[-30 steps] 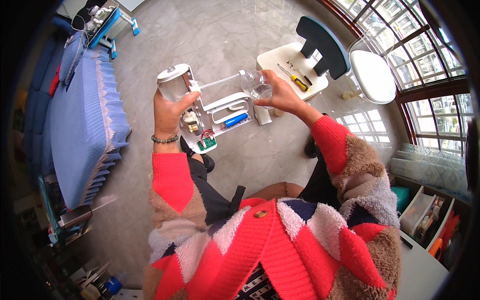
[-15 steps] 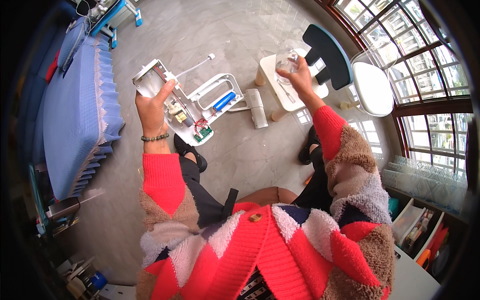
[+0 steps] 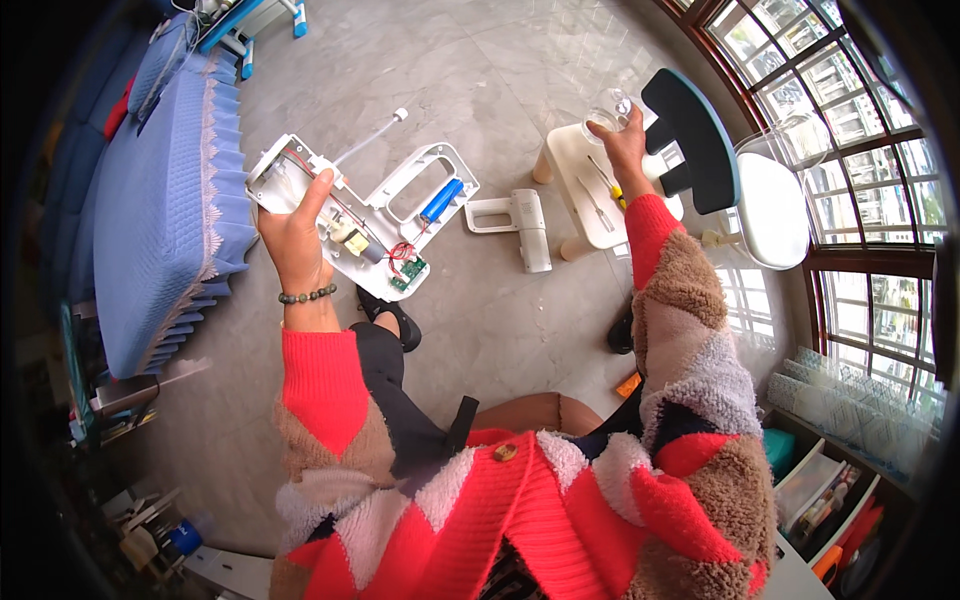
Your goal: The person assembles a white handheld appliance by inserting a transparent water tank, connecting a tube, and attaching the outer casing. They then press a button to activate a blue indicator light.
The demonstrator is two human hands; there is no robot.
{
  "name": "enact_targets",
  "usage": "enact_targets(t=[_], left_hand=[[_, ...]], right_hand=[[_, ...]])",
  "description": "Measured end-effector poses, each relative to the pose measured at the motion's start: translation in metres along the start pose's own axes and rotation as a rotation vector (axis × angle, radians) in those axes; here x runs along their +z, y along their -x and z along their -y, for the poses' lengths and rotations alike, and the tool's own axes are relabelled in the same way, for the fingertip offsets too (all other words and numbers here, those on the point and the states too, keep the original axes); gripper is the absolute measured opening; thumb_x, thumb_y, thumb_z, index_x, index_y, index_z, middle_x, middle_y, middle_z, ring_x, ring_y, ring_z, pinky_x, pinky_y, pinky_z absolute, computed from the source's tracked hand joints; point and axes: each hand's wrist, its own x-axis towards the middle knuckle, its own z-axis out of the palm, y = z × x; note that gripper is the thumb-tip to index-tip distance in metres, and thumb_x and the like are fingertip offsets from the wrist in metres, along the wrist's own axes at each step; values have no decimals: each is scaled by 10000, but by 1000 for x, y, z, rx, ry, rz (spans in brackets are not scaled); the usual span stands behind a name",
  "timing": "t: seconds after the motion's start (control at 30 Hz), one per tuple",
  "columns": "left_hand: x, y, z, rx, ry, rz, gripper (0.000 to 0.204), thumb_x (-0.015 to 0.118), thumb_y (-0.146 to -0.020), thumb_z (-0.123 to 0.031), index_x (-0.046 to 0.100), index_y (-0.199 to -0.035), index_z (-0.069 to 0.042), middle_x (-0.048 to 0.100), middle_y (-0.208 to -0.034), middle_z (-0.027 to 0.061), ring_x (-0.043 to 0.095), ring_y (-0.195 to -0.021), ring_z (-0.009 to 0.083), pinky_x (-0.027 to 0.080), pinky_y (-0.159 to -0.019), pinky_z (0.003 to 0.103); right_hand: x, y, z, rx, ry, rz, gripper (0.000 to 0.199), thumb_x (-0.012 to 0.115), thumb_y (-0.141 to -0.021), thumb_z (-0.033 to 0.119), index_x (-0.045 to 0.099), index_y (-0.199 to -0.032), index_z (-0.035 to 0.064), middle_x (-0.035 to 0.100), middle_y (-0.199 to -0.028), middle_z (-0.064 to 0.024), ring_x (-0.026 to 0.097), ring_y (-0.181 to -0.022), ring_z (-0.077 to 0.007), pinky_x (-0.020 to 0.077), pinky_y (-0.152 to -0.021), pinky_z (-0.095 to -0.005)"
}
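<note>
My left hand (image 3: 292, 240) grips the left end of an opened white plastic device housing (image 3: 380, 222), held in the air. Inside it are a small motor (image 3: 358, 243), a green circuit board (image 3: 405, 274) with red wires, and a blue cylindrical battery (image 3: 441, 201) in the handle part. A thin white tube (image 3: 370, 137) with a capped tip sticks out. Closed on a clear, see-through container (image 3: 603, 120), my right hand (image 3: 628, 150) is over the far part of a cream stool (image 3: 572, 150). A yellow-handled screwdriver (image 3: 611, 190) and a thin metal tool (image 3: 598, 208) lie on the stool.
A white shell piece with a handle (image 3: 532, 230) lies on the floor beside the stool. Behind it stand a dark chair backrest (image 3: 690, 140) and a white seat (image 3: 772, 212). A blue-covered sofa (image 3: 150, 220) is at left, an open drawer (image 3: 825, 500) at lower right.
My right hand has moved the clear container away toward the stool's far edge, uncovering the screwdriver. My left hand keeps its hold on the housing. The whole view has shifted slightly.
</note>
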Motion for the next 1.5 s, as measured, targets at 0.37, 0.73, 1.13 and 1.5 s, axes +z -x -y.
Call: enact_targets(t=[0.37,0.73,1.13,1.5], left_hand=[[0,-1,1,-6,-10,2,283,684,-835,62,576,-1088,-8,629,-951,73,669,-781,202,577,-710,330],[-23,-15,29,-276,215,-209,297,732,-805,18,608,-1075,3,656,-959,106,689,-793,262,600,-703,406],[-1,3,10,-441,490,137,318,735,-840,-185,607,-1087,-30,694,-929,187,710,-800,289,606,-716,407],[50,50,13,-477,492,406,405,744,-780,-150,580,-1125,-17,659,-934,117,697,-809,256,588,-715,397]], right_hand=[[24,-1,-64,-15,-34,56,932,870,-657,267,404,-1419,0,525,-1364,-195,532,-1248,-331,422,-1050,-383],[-33,46,17,0,273,185,717,761,-764,213,473,-1377,-23,513,-1377,-225,518,-1263,-359,405,-1071,-395],[-93,177,159,23,-351,508,535,624,-934,239,461,-1408,51,556,-1370,-108,534,-1266,-257,468,-958,-343],[-122,180,203,74,-353,817,417,523,-1000,383,650,-1166,23,677,-1125,-73,600,-1054,-150,469,-896,-299]])
